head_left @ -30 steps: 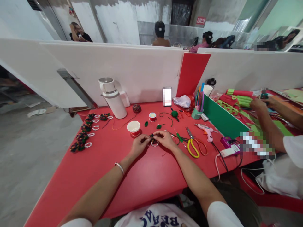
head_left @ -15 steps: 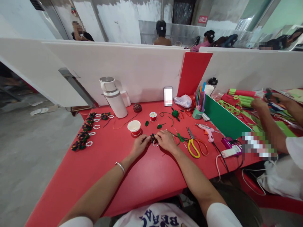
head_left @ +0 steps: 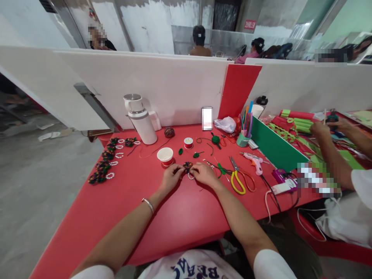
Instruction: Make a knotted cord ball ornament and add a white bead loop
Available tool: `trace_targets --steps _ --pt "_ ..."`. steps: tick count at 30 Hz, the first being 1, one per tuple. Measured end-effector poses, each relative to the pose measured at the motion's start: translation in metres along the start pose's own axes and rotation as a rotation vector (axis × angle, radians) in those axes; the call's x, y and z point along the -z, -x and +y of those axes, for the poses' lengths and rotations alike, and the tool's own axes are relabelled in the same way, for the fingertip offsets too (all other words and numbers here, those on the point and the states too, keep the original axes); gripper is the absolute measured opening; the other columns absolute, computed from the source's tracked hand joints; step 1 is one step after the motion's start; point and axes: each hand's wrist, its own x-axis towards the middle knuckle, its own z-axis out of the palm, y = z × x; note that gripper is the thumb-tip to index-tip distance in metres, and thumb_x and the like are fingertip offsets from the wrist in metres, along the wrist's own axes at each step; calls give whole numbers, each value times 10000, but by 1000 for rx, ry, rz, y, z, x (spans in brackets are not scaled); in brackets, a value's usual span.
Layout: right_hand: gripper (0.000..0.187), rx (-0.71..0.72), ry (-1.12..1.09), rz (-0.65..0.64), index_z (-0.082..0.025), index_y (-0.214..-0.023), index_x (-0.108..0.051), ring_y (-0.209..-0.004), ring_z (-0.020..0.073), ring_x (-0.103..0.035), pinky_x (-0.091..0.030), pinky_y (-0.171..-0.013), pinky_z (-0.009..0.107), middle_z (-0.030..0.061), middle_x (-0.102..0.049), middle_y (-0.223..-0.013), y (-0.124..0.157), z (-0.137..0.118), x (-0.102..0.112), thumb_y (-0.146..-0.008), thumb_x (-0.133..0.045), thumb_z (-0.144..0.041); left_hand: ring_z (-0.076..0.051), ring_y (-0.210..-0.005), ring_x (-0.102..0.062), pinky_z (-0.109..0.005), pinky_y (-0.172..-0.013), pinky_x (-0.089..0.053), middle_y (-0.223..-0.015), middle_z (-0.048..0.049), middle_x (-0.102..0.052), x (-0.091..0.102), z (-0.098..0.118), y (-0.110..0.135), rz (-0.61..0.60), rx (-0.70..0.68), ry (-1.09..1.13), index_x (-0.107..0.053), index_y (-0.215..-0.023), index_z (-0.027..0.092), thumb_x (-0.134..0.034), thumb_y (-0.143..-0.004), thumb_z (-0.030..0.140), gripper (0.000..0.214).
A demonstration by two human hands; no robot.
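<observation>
My left hand (head_left: 171, 176) and my right hand (head_left: 204, 173) meet over the red table (head_left: 180, 217), fingers pinched on a small dark yarn flower (head_left: 187, 166) with a white bead loop (head_left: 191, 177) hanging under it. A silver bangle sits on my left wrist. A white cup with a red base (head_left: 165, 156) stands just beyond my left hand. Yellow-handled scissors (head_left: 236, 180) lie right of my right hand.
Several finished yarn flowers with bead loops (head_left: 104, 164) lie in a row at the left. A white flask (head_left: 140, 120), a thread spool (head_left: 188, 143), a glue gun (head_left: 253, 160) and a green divider (head_left: 273, 145) stand farther back. A co-worker's arms (head_left: 331, 151) work at the right.
My hands have stayed together on the flower and turned it slightly. The co-worker's hands at the right have shifted.
</observation>
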Motion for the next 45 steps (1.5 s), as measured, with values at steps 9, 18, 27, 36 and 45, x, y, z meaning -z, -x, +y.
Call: trace_targets --steps 9,18,27,36,45 --pt "138 -209 -120 60 -225 -750 -739 -920 220 -668 -422 -785 308 74 -776 -930 -3 -7 -4 -880 -692 -226 -162 -617 -559 -275 -619 -449 -636 -14 -652 -1 -3 -3 166 -17 -131 -667 -682 193 -633 -800 276 148" --pt "250 -329 -762 -16 -178 -707 -677 -581 138 -589 -468 -597 253 19 -685 -661 -12 6 -22 -866 -620 -362 -216 -828 -682 -328 -785 -504 -880 -87 -759 -3 8 7 -189 -287 -240 -755 -838 206 -634 -898 296 162" --pt "240 -232 -757 -3 -184 -660 -688 -589 112 -482 -347 -577 224 -41 -563 -583 -11 9 -32 -851 -621 -313 -177 -745 -613 -294 -734 -483 -786 -41 -675 -4 5 2 -168 -178 -135 -676 -825 185 -559 -920 279 178" --pt "164 -31 -368 28 -257 -921 -841 -867 210 -689 -477 -813 306 42 -801 -922 -11 14 -34 -916 -683 -216 -174 -726 -570 -295 -696 -449 -778 -30 -607 -3 5 2 -85 -171 -173 -623 -798 191 -558 -929 263 163" --pt "156 -21 -138 48 -250 -1037 -849 -917 211 -689 -464 -834 309 75 -794 -976 -5 1 -27 -950 -721 -277 -182 -765 -593 -304 -724 -491 -814 -46 -634 -3 8 2 -27 -252 -186 -653 -763 193 -592 -922 255 181"
